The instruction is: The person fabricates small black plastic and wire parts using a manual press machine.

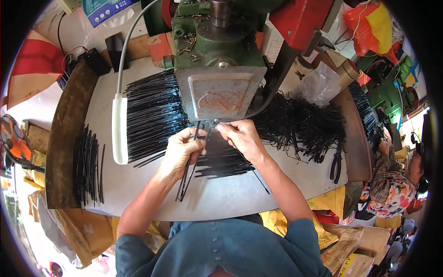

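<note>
My left hand [183, 150] is closed on a couple of thin black metal rods [187, 177], which look like umbrella ribs and hang down toward the table's front edge. With thumb and finger, my right hand [241, 138] pinches a rod end right under the head of a green riveting press [221, 87]. Another black rod [254, 174] slants out below that hand to the right. Both hands are close together at the press's small working tip [212, 123]. Under and between them lies a short pile of black rods [221, 161].
Neatly stacked rods [152, 115] fill the left of the metal table [138, 184], beside a white lamp [120, 131]. A tangled heap of rods [300, 120] lies right, with black pliers [336, 168] nearby. Raised side walls [67, 138] border the table. Another person [392, 194] sits far right.
</note>
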Motion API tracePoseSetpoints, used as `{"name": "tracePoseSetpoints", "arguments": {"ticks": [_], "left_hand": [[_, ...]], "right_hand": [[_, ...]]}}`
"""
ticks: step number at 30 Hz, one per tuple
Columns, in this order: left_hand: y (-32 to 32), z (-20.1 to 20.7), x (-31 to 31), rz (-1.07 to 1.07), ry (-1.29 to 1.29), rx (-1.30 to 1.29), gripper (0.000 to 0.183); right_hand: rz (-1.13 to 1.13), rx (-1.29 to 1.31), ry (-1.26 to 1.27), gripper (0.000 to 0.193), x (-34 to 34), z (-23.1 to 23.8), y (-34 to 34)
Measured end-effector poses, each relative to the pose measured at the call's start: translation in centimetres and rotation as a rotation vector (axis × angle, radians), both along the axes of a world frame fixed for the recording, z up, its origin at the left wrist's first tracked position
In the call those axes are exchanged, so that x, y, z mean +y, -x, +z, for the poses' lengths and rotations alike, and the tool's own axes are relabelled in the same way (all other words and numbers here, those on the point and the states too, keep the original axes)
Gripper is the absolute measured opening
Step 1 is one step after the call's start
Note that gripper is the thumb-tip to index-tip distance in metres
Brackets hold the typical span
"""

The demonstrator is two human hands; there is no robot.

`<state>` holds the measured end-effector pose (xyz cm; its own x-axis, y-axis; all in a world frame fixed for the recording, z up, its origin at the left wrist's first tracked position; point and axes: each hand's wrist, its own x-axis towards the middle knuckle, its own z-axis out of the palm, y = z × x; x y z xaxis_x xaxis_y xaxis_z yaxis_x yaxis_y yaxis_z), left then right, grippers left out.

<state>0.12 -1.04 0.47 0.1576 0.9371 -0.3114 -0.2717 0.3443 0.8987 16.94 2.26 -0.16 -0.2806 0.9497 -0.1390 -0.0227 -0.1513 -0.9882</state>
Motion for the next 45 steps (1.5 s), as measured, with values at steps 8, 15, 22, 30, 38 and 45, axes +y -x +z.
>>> {"name": "tracePoseSetpoints", "arguments": {"ticks": [8, 15, 22, 30, 38, 45], "left_hand": [[0.0, -0.4, 0.1, -0.017, -0.033, 0.027, 0.015], [-0.3, -0.5, 0.0, 0.018, -0.023, 0.068, 0.017], [0.1, -0.4, -0.1, -0.002, -0.051, 0.123, 0.014], [-0.1, -0.5, -0.2, 0.004, -0.039, 0.084, 0.018], [-1.2, -1.4, 0.4, 0.061, -0.085, 0.014, 0.017], [-1.5, -1.3, 1.1, 0.106, -0.095, 0.023, 0.016]], "right_hand": [[-0.015, -0.016, -0.045, 0.016, 0.0, -0.3, 0.1], [-0.025, 0.055, 0.07, 0.015, -0.2, -0.1, 0.3], [-0.017, 0.105, 0.151, 0.016, -0.5, 0.4, 0.3], [0.003, 0.226, 0.153, 0.013, -1.5, 0.3, 0.4], [-0.082, 0.243, 0.12, 0.015, -1.2, -0.5, 1.6], [-0.084, 0.206, 0.042, 0.017, -0.9, -0.5, 1.8]]}}
